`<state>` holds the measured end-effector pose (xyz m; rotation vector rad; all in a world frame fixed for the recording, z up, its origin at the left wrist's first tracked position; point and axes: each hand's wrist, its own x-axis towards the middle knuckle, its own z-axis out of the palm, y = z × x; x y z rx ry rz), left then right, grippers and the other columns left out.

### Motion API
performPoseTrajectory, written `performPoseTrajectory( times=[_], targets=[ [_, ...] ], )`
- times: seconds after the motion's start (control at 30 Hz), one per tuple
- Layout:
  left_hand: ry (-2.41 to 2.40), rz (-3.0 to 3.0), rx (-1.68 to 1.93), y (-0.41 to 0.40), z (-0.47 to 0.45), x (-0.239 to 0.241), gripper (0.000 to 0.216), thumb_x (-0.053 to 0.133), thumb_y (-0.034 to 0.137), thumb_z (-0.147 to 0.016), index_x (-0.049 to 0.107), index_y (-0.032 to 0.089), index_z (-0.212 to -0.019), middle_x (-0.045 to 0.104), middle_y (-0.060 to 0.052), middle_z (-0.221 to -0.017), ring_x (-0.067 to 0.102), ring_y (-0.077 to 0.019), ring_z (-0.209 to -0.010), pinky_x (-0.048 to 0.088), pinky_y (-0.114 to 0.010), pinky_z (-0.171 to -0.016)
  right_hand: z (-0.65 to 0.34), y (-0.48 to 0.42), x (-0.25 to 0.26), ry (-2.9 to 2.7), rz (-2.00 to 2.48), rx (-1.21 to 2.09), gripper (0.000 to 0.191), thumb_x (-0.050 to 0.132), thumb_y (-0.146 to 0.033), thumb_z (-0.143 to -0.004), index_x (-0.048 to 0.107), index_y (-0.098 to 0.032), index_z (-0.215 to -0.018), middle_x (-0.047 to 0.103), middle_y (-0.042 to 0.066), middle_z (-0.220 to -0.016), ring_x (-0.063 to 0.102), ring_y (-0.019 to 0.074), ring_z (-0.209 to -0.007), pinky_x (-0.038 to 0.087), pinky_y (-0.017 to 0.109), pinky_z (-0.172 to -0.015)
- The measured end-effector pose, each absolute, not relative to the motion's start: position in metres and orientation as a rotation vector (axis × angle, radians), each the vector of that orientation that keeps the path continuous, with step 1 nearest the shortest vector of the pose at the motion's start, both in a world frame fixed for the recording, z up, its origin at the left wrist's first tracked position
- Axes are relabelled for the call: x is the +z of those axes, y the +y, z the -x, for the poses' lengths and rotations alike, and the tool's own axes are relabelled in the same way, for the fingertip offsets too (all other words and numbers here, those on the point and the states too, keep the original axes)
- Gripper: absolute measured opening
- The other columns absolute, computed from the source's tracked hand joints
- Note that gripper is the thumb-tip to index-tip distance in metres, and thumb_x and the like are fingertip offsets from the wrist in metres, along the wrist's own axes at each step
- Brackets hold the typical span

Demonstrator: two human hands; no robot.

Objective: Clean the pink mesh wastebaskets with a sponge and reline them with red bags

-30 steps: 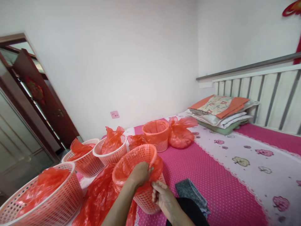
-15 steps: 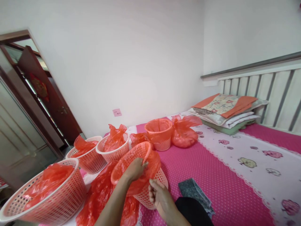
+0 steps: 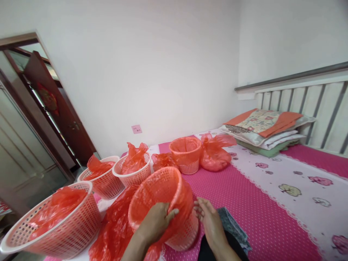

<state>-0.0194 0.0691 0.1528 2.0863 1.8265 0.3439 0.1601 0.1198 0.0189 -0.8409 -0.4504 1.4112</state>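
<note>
Red crinkly plastic bag (image 3: 185,197) lines a round perforated basket (image 3: 186,235), left hand (image 3: 157,223) gripping it.

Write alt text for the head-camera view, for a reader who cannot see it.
A person's left hand grips the red plastic bag folded over the rim of a tilted pink perforated plastic basket on a pink dotted bedspread, the right hand open beside it. Four similar bagged baskets sit behind and left; folded bedding lies by the slatted headboard.
</note>
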Motion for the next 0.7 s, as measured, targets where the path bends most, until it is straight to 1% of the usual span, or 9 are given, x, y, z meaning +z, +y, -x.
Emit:
performPoseTrajectory(
  times=[0.13,0.2,0.27,0.33,0.4,0.47,0.57,0.63,0.7],
  targets=[
    [1.807,-2.252,0.105,0.052,-0.014,0.143,0.036,0.055,0.041,-0.102,0.079,0.014,-0.106,0.084,-0.020,-0.108,0.078,-0.0364,-0.102,0.056,-0.047,-0.092,-0.186,0.128,0.040,-0.714,0.858,1.323,0.062,0.083,-0.073,-0.071,0.078,-0.021,-0.104,0.081,0.007,-0.094,0.074,0.0239,-0.082,0.057,0.033,-0.069],
    [1.801,-2.342,0.101,0.049,-0.027,0.132,0.032,0.066,0.036,-0.097,0.078,0.014,-0.117,0.083,-0.020,-0.113,0.077,-0.0400,-0.108,0.056,-0.055,-0.101,-0.192,0.133,0.049,-0.822,0.877,1.300,0.065,0.086,-0.069,-0.069,0.077,-0.019,-0.110,0.083,0.009,-0.097,0.076,0.0285,-0.089,0.059,0.037,-0.075],
    [1.784,-2.470,0.349,0.043,-0.027,0.110,0.046,0.077,0.037,-0.090,0.072,0.019,-0.131,0.081,-0.017,-0.123,0.074,-0.0400,-0.117,0.055,-0.060,-0.108,-0.196,0.139,0.052,-0.834,0.912,1.255,0.071,0.092,-0.063,-0.061,0.077,-0.018,-0.113,0.084,0.011,-0.098,0.078,0.0319,-0.093,0.061,0.041,-0.083],
    [1.685,-2.573,0.886,0.032,-0.012,0.078,0.060,0.080,0.045,-0.086,0.064,0.028,-0.142,0.073,-0.015,-0.140,0.067,-0.0375,-0.130,0.055,-0.057,-0.112,-0.198,0.147,0.048,-0.787,0.930,1.215,0.072,0.094,-0.060,-0.056,0.077,-0.017,-0.112,0.085,0.012,-0.101,0.078,0.0338,-0.096,0.061,0.044,-0.088],
    [1.843,-2.284,1.548,0.019,0.017,0.046,0.034,0.063,0.035,-0.099,0.065,0.032,-0.133,0.070,-0.013,-0.136,0.065,-0.0301,-0.130,0.055,-0.050,-0.112,-0.199,0.153,0.040,-0.764,0.929,1.186,0.071,0.092,-0.061,-0.057,0.077,-0.017,-0.111,0.084,0.014,-0.106,0.078,0.0351,-0.101,0.060,0.045,-0.092],
    [2.066,-1.589,1.900,0.008,0.049,0.024,0.026,0.057,0.043,-0.100,0.062,0.027,-0.120,0.065,-0.015,-0.130,0.063,-0.0324,-0.130,0.053,-0.052,-0.112,-0.199,0.156,0.032,-0.786,0.917,1.160,0.070,0.089,-0.064,-0.060,0.078,-0.018,-0.111,0.084,0.015,-0.111,0.077,0.0360,-0.106,0.060,0.046,-0.095],
    [1.876,-0.637,1.651,0.006,0.083,0.019,0.037,0.049,0.055,-0.098,0.058,0.022,-0.113,0.069,-0.017,-0.122,0.072,-0.0323,-0.116,0.061,-0.049,-0.096,-0.196,0.156,0.026,-0.834,0.921,1.112,0.072,0.084,-0.071,-0.065,0.078,-0.018,-0.114,0.083,0.015,-0.115,0.076,0.0366,-0.109,0.061,0.045,-0.094],
    [1.543,-0.414,1.468,0.013,0.090,0.029,0.044,0.046,0.060,-0.098,0.062,0.021,-0.108,0.075,-0.015,-0.114,0.078,-0.0253,-0.099,0.064,-0.040,-0.089,-0.194,0.154,0.025,-0.859,0.937,1.082,0.073,0.082,-0.074,-0.067,0.079,-0.018,-0.114,0.083,0.016,-0.114,0.076,0.0365,-0.108,0.061,0.045,-0.091],
    [1.414,-0.508,1.434,0.025,0.088,0.039,0.045,0.044,0.062,-0.097,0.067,0.023,-0.106,0.079,-0.012,-0.113,0.080,-0.0216,-0.096,0.064,-0.036,-0.089,-0.193,0.151,0.026,-0.873,0.959,1.068,0.073,0.081,-0.075,-0.067,0.079,-0.017,-0.112,0.083,0.015,-0.112,0.076,0.0363,-0.106,0.061,0.044,-0.090]
  ],
)
